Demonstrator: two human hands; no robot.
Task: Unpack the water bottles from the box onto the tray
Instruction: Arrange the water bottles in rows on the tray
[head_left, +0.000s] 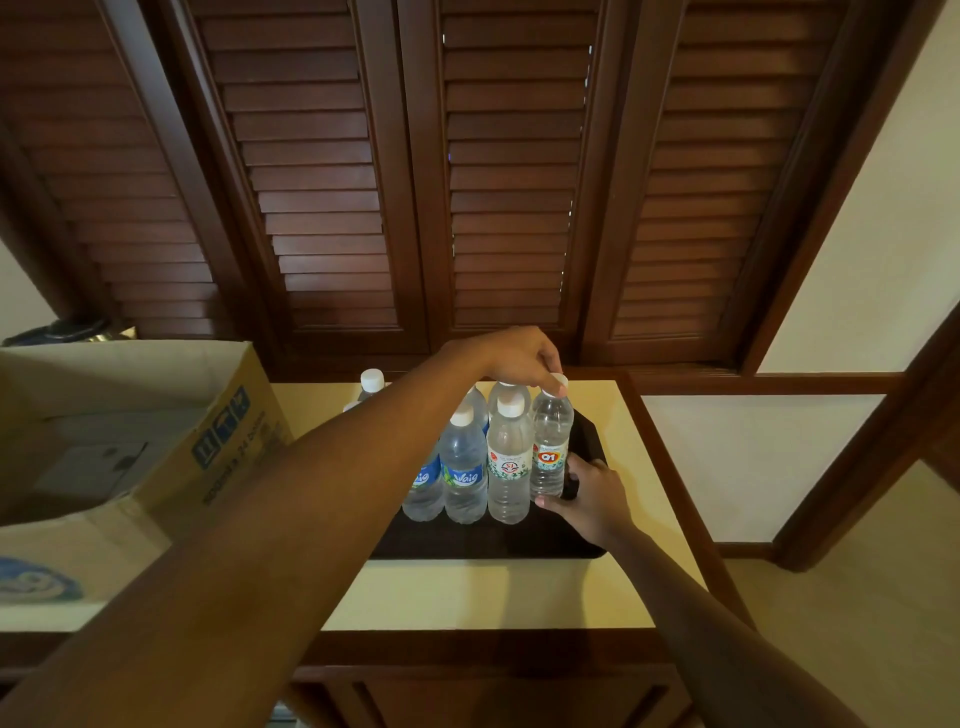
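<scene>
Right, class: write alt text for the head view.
A left hand pinches the white cap of a clear plastic water bottle standing among others on a dark tray; the right hand steadies its base, an open cardboard box alongside.

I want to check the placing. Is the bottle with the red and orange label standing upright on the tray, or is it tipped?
Upright. The bottle with the red and orange label stands vertical on the dark tray, cap on top, pinched by the left hand.

Two bare forearms in view, no sleeves reaching wrist or elbow. Left hand (522, 356) and right hand (589, 499) bare: no gloves, rings, watch or bracelet visible. Short fingernails, unpainted where visible. Rest of body out of frame.
</scene>
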